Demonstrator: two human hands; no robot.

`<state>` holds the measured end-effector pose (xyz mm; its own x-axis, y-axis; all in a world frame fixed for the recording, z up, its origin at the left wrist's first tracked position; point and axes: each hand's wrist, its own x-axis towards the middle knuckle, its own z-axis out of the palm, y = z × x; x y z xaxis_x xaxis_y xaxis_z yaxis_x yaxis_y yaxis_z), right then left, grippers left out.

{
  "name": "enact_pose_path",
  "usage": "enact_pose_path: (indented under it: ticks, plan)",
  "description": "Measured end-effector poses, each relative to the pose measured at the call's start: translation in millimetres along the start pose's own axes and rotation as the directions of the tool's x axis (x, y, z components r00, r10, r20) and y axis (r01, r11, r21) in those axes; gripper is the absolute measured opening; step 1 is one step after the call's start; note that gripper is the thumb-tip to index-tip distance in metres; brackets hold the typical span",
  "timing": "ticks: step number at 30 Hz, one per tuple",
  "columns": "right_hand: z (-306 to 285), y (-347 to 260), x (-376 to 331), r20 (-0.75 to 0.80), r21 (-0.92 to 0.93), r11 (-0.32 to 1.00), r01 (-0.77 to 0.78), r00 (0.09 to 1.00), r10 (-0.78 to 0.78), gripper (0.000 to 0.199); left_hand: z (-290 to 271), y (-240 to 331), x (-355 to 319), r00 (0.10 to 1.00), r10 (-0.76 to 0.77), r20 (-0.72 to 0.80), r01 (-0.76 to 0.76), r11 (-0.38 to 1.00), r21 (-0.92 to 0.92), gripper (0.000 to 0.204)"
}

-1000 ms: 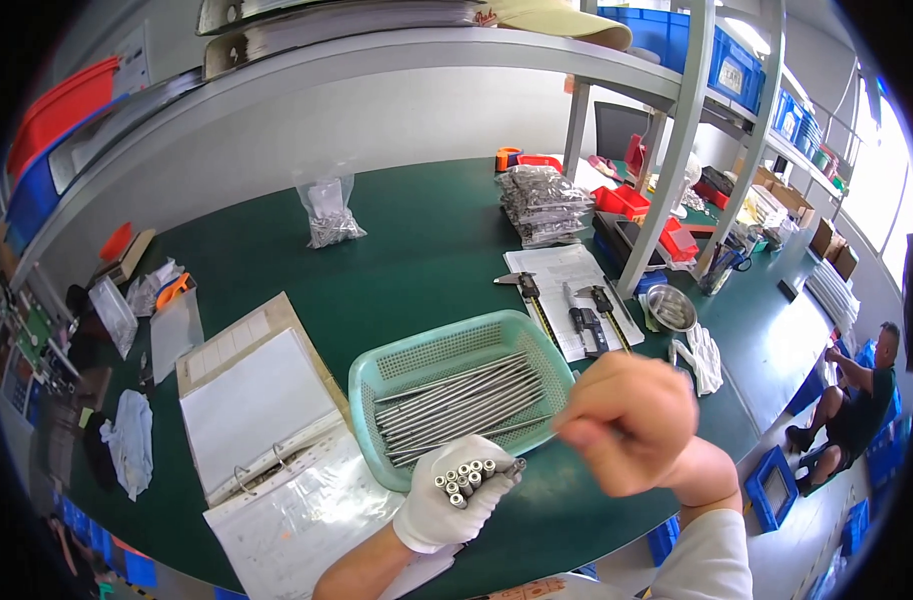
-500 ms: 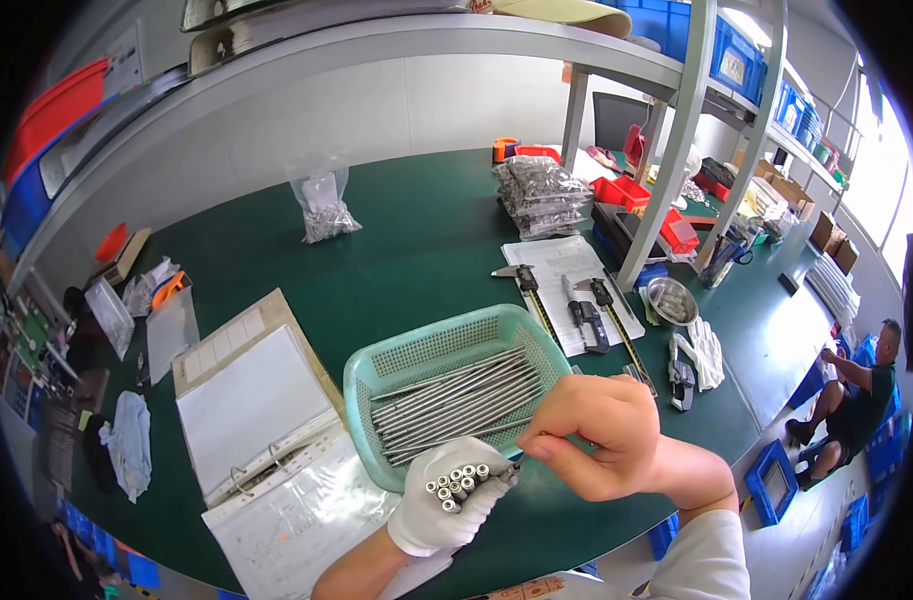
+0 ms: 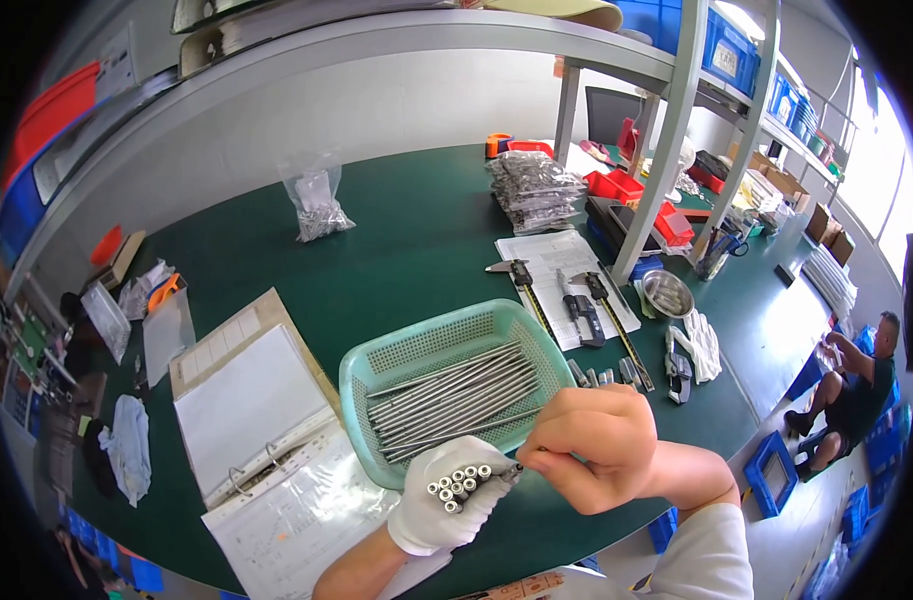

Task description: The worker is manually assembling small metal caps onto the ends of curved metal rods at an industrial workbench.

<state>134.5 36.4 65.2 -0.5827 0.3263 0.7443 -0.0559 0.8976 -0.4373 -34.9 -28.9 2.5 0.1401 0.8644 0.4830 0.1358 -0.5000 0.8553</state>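
Observation:
In a white glove, my left hand (image 3: 439,510) is closed around a bundle of metal rods (image 3: 459,487), their round, hollow ends facing up. Its thumb and forefinger reach right to a small dark tip (image 3: 518,468). There my bare right hand (image 3: 599,445) meets it, thumb and forefinger pinched together. What the pinch holds is mostly hidden by the fingers. Just beyond both hands stands a pale green perforated plastic basket (image 3: 352,405), with many thin metal rods (image 3: 457,400) lying side by side in it.
An open ring binder (image 3: 252,405) lies left of the basket. Calipers (image 3: 597,290) rest on paper sheets at the right, near small metal cylinders (image 3: 605,377), a steel bowl (image 3: 669,293) and a white glove (image 3: 699,345). Bagged parts (image 3: 537,190) stand behind. A person (image 3: 857,385) sits far right.
My view has shifted slightly, uncovering the small metal cylinders beside the basket. The right hand's pinch is a little closer against the left fingertips. The bundle stays in my left hand.

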Motion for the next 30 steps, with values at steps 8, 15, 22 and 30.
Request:
enact_pose_path:
  ticks: [8, 15, 22, 30]
  plan:
    - [2, -4, 4, -0.063, -0.094, 0.996, 0.008, 0.998, -0.014, 0.008, 4, -2, -5, 0.997, -0.068, -0.037, 0.066, 0.996, -0.054, 0.007]
    - [-26, -26, 26, -0.172, -0.072, 0.997, 0.036, 0.984, -0.048, 0.005, 6, -12, -9, 0.994, -0.095, -0.061, 0.078, 0.969, -0.236, 0.004]
    - [2, 3, -23, 0.028, 0.082, 0.979, -0.187, 0.982, 0.185, 0.012, 10, -23, -13, 0.981, -0.135, -0.141, 0.088, 0.949, -0.302, 0.005]
    - [25, 12, -32, 0.004, 0.163, 0.959, -0.231, 0.972, 0.234, 0.017, 9, -30, -22, 0.946, -0.213, -0.244, 0.136, 0.945, -0.296, 0.032]
